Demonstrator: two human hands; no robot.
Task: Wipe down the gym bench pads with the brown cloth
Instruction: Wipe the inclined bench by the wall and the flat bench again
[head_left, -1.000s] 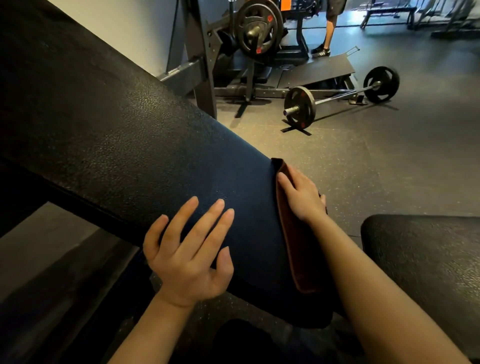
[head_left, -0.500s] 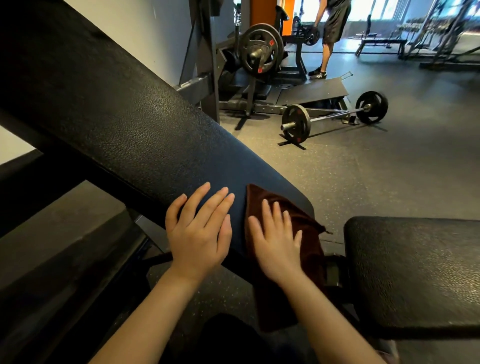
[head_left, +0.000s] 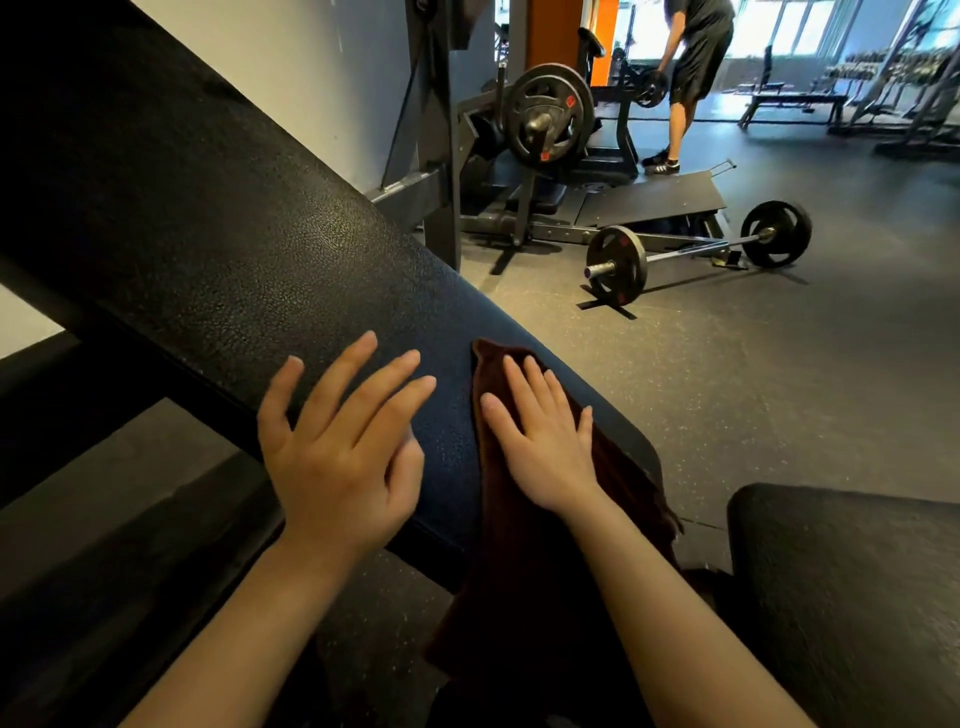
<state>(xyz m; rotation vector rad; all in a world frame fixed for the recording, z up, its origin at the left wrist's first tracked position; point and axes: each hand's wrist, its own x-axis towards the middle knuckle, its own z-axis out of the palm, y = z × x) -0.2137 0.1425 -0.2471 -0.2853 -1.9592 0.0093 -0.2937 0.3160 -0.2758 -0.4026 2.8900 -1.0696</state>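
Observation:
The black inclined back pad (head_left: 218, 249) of the bench runs from the upper left down to the centre. A brown cloth (head_left: 524, 545) lies over its lower end and hangs down below the pad's edge. My right hand (head_left: 545, 441) presses flat on the cloth with straight fingers. My left hand (head_left: 337, 441) rests open on the bare pad just left of the cloth, fingers spread. The black seat pad (head_left: 852, 587) sits at the lower right, apart from both hands.
A loaded barbell (head_left: 696, 252) lies on the rubber floor beyond the bench. A plate-loaded machine (head_left: 545, 124) and steel uprights stand behind it. A person (head_left: 691, 67) in dark shorts bends over at the back. More benches and racks stand at the far right.
My right hand brought the cloth from the pad's right edge onto its top face, then slid it slightly up the pad. My left hand shifted a little right and up, staying flat.

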